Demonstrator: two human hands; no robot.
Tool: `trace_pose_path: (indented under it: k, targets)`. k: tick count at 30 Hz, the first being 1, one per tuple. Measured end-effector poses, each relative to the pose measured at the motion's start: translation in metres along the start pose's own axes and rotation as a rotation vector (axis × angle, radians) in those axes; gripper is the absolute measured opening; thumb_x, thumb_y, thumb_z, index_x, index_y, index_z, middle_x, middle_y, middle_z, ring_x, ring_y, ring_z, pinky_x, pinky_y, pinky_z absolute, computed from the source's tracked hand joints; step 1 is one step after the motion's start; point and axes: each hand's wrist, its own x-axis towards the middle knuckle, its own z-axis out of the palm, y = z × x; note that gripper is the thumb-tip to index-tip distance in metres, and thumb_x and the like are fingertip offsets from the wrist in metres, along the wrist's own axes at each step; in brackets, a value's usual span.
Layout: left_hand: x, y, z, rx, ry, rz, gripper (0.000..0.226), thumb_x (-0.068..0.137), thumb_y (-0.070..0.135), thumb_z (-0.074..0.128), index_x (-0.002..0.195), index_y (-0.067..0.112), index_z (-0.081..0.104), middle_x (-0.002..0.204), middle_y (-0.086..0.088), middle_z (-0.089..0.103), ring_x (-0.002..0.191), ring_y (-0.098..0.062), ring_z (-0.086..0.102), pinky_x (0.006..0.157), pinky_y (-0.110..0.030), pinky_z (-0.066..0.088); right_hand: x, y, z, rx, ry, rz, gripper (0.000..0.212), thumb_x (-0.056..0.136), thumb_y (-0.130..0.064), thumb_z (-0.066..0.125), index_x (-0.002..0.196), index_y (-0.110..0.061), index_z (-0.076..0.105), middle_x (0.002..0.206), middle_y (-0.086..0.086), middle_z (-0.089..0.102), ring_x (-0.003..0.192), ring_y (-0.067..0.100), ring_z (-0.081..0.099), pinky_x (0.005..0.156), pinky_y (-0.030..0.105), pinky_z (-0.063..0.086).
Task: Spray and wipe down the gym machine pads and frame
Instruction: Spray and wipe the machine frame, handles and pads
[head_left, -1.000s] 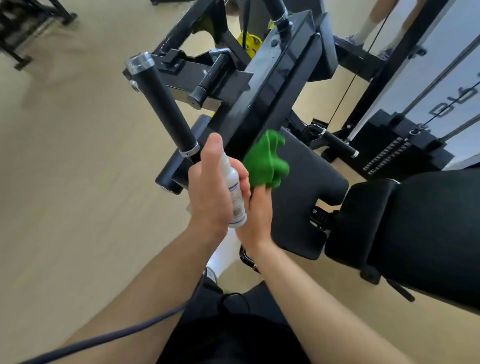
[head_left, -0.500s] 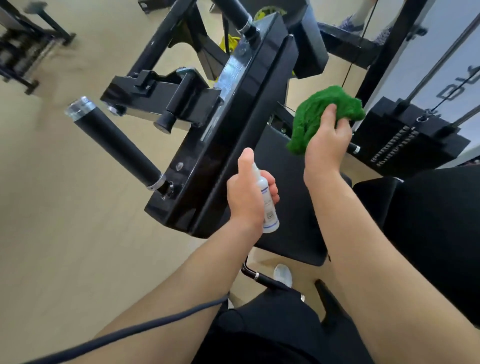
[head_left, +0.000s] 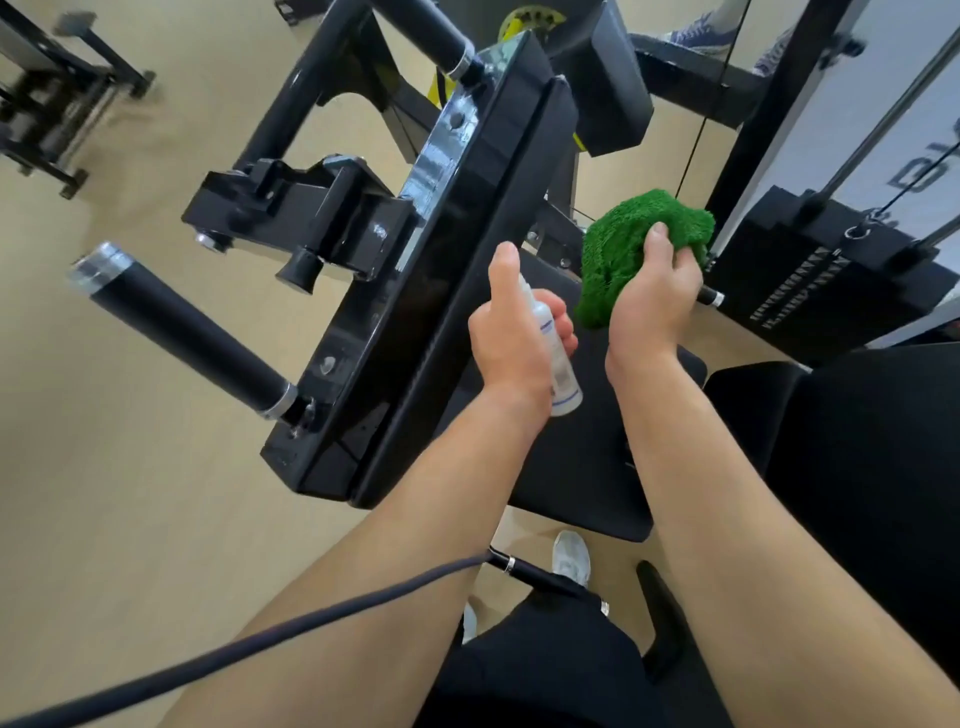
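Since it fills the middle of the frame, machine arm (head_left: 441, 291): a black steel plate running from lower centre to upper centre. Its top edge shines, but I cannot tell spray from reflection.
Seat pad (head_left: 582, 467): a flat black cushion just right of the arm, beneath both my wrists. I see no wet film on it.
Back pad (head_left: 857, 467): at the right edge of the frame, well apart from the cloth.
Roller handle (head_left: 182, 327): juts out left of the arm, with nothing touching it.
Right grip (head_left: 652, 296): fingers curled round the cloth, held in the air at centre right and pressing on no surface.
Left grip (head_left: 514, 338): wrapped round the bottle with one finger raised over its top, just beside the arm's right face.
Green cloth (head_left: 623, 244): bunched in my right grip and not on the machine.
Spray bottle (head_left: 563, 384): small, white and roughly upright, its nozzle hidden behind my finger. I judge this to be the spray step, with wiping to follow. Next I must aim the nozzle at the arm or pad and press. Then I bring the cloth down flat onto the wetted patch.
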Motion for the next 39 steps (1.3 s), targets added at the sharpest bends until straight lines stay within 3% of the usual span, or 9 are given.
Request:
trace_pose_path:
  k: [8,14,17,20,25,30,33,36,39]
  targets:
    - [0.033,0.03,0.039,-0.068,-0.067,-0.004,0.056,0.098,0.048,0.052,0.054,0.013,0.052,0.051,-0.003,0.051,0.044,-0.017,0.046,0.054,-0.029,0.045,0.032,-0.013,0.012,-0.013,-0.008,-0.011,0.019,0.106,-0.027,0.046,0.093,-0.024,0.061,0.093,-0.004,0.065,0.089,0.012,0.063,0.083,0.032,0.053]
    - [0.008,0.035,0.0,0.039,-0.13,0.06,0.067,0.098,0.064,0.051,0.052,0.016,0.055,0.055,-0.004,0.052,0.046,-0.018,0.048,0.057,-0.03,0.048,0.055,-0.021,0.057,-0.11,-0.283,-0.088,0.016,0.105,-0.031,0.045,0.105,-0.028,0.06,0.109,0.001,0.066,0.106,0.02,0.062,0.102,0.042,0.048]
    - [-0.01,0.048,-0.03,0.046,-0.176,0.1,0.067,0.099,0.064,0.049,0.053,0.016,0.055,0.056,-0.006,0.052,0.047,-0.02,0.049,0.058,-0.032,0.05,0.075,-0.025,0.097,-0.261,-0.329,-0.165,0.032,0.103,-0.036,0.043,0.126,-0.025,0.062,0.126,0.003,0.061,0.118,0.021,0.055,0.11,0.044,0.039]
    - [-0.02,0.066,-0.05,0.068,-0.162,0.151,0.068,0.099,0.065,0.047,0.054,0.015,0.056,0.054,-0.006,0.052,0.047,-0.021,0.049,0.057,-0.031,0.05,0.051,-0.002,0.103,-0.35,-0.287,-0.272,0.039,0.103,-0.033,0.042,0.133,-0.016,0.06,0.13,0.006,0.058,0.117,0.024,0.053,0.105,0.044,0.041]
    - [-0.022,0.093,-0.062,0.094,-0.182,0.213,0.068,0.1,0.063,0.044,0.056,0.012,0.055,0.052,-0.007,0.05,0.046,-0.021,0.049,0.057,-0.031,0.05,-0.073,0.075,0.038,-0.465,-0.536,-0.372,0.033,0.102,-0.03,0.045,0.132,-0.027,0.057,0.128,0.0,0.056,0.114,0.017,0.054,0.091,0.033,0.045]
    - [-0.018,0.103,-0.068,0.109,-0.16,0.241,0.068,0.099,0.064,0.045,0.056,0.012,0.055,0.053,-0.006,0.05,0.048,-0.021,0.048,0.055,-0.03,0.048,0.032,0.039,0.09,-0.482,-0.34,-0.458,0.049,0.097,-0.034,0.041,0.14,-0.015,0.057,0.14,0.012,0.054,0.127,0.027,0.05,0.103,0.031,0.038]
    - [-0.018,0.103,-0.074,0.119,-0.143,0.237,0.068,0.098,0.067,0.045,0.058,0.012,0.055,0.056,-0.007,0.051,0.05,-0.021,0.048,0.056,-0.031,0.05,0.087,0.018,0.107,-0.455,-0.312,-0.395,0.043,0.103,-0.031,0.041,0.14,-0.014,0.056,0.131,0.005,0.052,0.119,0.023,0.051,0.105,0.035,0.039]
    - [-0.018,0.101,-0.076,0.103,-0.137,0.235,0.068,0.099,0.066,0.045,0.058,0.013,0.055,0.056,-0.006,0.051,0.049,-0.02,0.048,0.057,-0.031,0.05,0.05,0.034,0.098,-0.393,-0.276,-0.358,0.044,0.1,-0.033,0.04,0.131,-0.008,0.059,0.129,0.011,0.055,0.117,0.027,0.051,0.099,0.034,0.039]
    - [-0.018,0.096,-0.078,0.103,-0.131,0.226,0.068,0.1,0.064,0.044,0.056,0.013,0.055,0.054,-0.005,0.051,0.048,-0.021,0.048,0.057,-0.03,0.05,-0.046,0.081,0.051,-0.41,-0.434,-0.373,0.039,0.101,-0.029,0.041,0.13,-0.008,0.056,0.129,0.008,0.054,0.116,0.021,0.049,0.095,0.025,0.036]
